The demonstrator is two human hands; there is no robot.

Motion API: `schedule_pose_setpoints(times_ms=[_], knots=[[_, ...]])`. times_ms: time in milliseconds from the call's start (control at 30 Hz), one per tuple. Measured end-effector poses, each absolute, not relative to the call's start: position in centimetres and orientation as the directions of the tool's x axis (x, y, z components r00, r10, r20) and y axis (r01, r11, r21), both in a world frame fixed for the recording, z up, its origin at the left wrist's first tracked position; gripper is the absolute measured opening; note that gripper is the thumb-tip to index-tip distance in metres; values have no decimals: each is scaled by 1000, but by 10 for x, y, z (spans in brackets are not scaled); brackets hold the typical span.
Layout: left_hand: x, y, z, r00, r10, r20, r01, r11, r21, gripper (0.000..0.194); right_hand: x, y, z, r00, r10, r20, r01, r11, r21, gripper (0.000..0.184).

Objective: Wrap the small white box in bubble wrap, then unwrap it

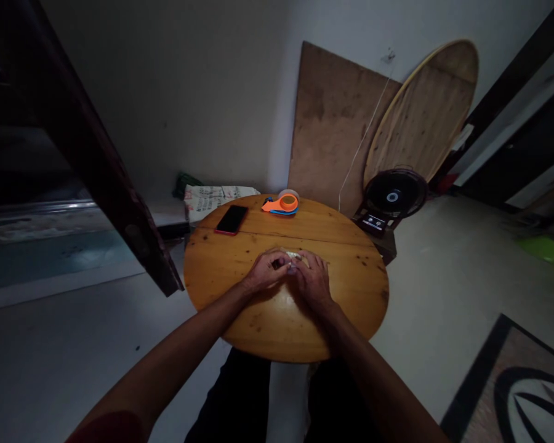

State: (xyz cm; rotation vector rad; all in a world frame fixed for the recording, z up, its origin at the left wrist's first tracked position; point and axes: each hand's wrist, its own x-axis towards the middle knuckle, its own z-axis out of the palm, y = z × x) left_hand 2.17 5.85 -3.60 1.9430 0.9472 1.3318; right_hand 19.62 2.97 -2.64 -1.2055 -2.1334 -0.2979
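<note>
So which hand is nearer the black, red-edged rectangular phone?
Left. The left hand is below-right of the phone in the image; the right hand is farther right.

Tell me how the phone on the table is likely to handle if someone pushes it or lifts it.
The phone looks like a rigid slab, so it should stay stiff when lifted. Lying flat on the wooden table, it would probably slide rather than roll or tip. Its dark screen faces up and may be slick and fragile.
</note>
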Motion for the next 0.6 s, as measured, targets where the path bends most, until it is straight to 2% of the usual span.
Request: schedule_pose_setpoints(times_ms=[233,333,467,600], knots=[[18,62,-37,124,887,444,34,-451,892,10,197,29,-28,-339,677,653,833,539,-126,23],[17,62,-39,151,864,481,108,-498,860,15,197,30,-28,-334,672,661,833,539,-127,22],[17,59,-39,244,795,556,253,-605,755,23,197,29,-27,-326,677,659,833,536,-138,21],[17,58,-37,256,783,568,253,-621,742,23,198,30,-28,-330,677,658,838,531,-126,29]])
